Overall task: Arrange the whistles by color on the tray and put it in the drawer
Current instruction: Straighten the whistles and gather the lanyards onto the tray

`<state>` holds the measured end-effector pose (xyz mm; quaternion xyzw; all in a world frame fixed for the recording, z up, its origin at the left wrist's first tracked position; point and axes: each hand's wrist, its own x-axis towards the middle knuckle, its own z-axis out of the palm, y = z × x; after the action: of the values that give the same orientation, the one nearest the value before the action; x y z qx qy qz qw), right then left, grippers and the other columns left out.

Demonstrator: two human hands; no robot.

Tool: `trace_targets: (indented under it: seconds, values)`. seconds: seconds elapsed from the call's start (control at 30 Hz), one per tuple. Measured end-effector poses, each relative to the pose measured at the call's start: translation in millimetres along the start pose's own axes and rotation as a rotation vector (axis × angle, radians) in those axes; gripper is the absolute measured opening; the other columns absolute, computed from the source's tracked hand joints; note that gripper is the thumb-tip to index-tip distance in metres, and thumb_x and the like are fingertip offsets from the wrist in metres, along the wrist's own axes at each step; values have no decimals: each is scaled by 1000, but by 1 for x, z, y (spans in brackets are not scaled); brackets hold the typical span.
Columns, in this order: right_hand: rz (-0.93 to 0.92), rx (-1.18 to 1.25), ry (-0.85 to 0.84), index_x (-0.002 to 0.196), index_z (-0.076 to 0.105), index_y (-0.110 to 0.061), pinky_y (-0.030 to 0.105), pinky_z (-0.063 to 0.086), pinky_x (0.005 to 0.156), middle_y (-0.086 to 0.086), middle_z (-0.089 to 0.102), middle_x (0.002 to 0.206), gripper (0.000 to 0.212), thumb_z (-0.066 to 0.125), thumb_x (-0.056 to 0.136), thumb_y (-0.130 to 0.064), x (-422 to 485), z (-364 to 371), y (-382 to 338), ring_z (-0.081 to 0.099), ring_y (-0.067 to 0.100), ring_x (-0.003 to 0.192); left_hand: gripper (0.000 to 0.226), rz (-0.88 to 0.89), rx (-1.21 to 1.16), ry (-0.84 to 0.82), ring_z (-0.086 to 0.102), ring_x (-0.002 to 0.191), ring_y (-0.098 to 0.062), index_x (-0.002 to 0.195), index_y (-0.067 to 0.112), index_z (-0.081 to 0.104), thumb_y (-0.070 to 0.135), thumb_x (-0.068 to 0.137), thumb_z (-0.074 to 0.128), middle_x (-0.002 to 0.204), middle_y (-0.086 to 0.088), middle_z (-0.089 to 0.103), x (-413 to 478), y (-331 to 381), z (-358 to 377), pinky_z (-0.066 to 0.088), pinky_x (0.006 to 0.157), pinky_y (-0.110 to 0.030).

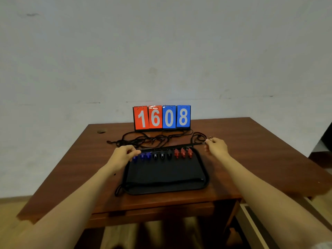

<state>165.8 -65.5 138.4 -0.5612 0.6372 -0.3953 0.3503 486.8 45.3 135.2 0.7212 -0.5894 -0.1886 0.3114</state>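
Left fingers, right fingers pinching taut cord ends

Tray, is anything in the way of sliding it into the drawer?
Yes: the drawer under the table looks shut, and black cords from the whistles trail off the tray onto the table behind it.

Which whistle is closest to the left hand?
The blue whistle at the left end of the row on the black tray. The left hand is right beside it; the black whistles and red whistles lie farther right.
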Motion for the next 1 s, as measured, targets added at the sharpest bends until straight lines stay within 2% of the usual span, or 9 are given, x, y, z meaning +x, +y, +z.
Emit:
trace_targets:
  seconds: [0.1, 0.2, 0.3, 0.37, 0.43, 0.6, 0.73, 0.87, 1.0]
  values:
    - [19, -35, -19, 71, 60, -10, 26, 43, 59, -2, 60, 65, 29, 51, 96, -20, -7, 5, 21, 56, 15, 66, 22, -25, 35, -22, 56, 70, -14, 94, 9, 70, 27, 93, 56, 69, -1, 61, -6, -13, 11, 39, 63, -25]
    - [65, -89, -23, 67, 58, -7, 27, 39, 67, 2, 61, 70, 29, 61, 91, -23, -9, 7, 40, 56, 18, 75, 21, -81, 68, -66, 61, 91, -19, 109, 11, 66, 17, 97, 50, 83, -3, 67, -7, -27, 20, 42, 80, -29]
    - [130, -95, -27, 59, 53, -9, 29, 42, 71, 3, 66, 82, 34, 68, 85, -23, -11, 8, 59, 58, 17, 81, 11, -151, 75, -49, 63, 86, -22, 94, 13, 63, 23, 93, 56, 77, -1, 68, -10, -40, 29, 45, 76, -33]
    - [135, -118, -44, 55, 50, -14, 30, 45, 73, 3, 69, 87, 36, 70, 83, -23, -15, 9, 70, 60, 17, 87, 15, -186, 105, -33, 63, 82, -21, 81, 18, 60, 30, 90, 61, 76, 1, 67, -12, -46, 33, 49, 73, -37]
    - [119, -175, -66, 57, 52, -16, 31, 48, 73, 4, 69, 85, 33, 70, 83, -23, -19, 10, 78, 62, 19, 86, 16, -204, 166, -48, 61, 84, -19, 77, 22, 61, 34, 88, 64, 82, 3, 66, -15, -52, 38, 50, 72, -38]
    - [71, -288, -125, 69, 57, -13, 29, 45, 63, -3, 58, 68, 20, 69, 85, -19, -27, 13, 90, 57, 17, 71, 9, -179, 242, -54, 57, 94, -18, 85, 26, 68, 32, 89, 62, 102, 4, 60, -19, -65, 51, 50, 75, -34]
    - [39, -303, -126, 69, 56, -11, 28, 43, 62, -2, 56, 66, 22, 69, 85, -17, -29, 17, 99, 55, 16, 68, 11, -166, 262, -20, 55, 94, -21, 89, 22, 69, 29, 90, 60, 104, -1, 53, -24, -70, 60, 46, 74, -34]
    - [-8, -335, -110, 72, 57, -10, 28, 43, 61, 4, 60, 73, 19, 69, 84, -17, -30, 20, 103, 57, 18, 70, 13, -113, 315, -5, 55, 101, -25, 92, 21, 71, 28, 90, 61, 106, -5, 56, -27, -74, 62, 45, 81, -34]
    - [-49, -384, -108, 82, 58, -13, 28, 43, 66, 9, 62, 94, 12, 69, 84, -18, -28, 20, 107, 55, 20, 80, 18, -74, 488, 8, 46, 113, -26, 98, 27, 70, 36, 91, 56, 115, -2, 59, -29, -77, 62, 36, 94, -40]
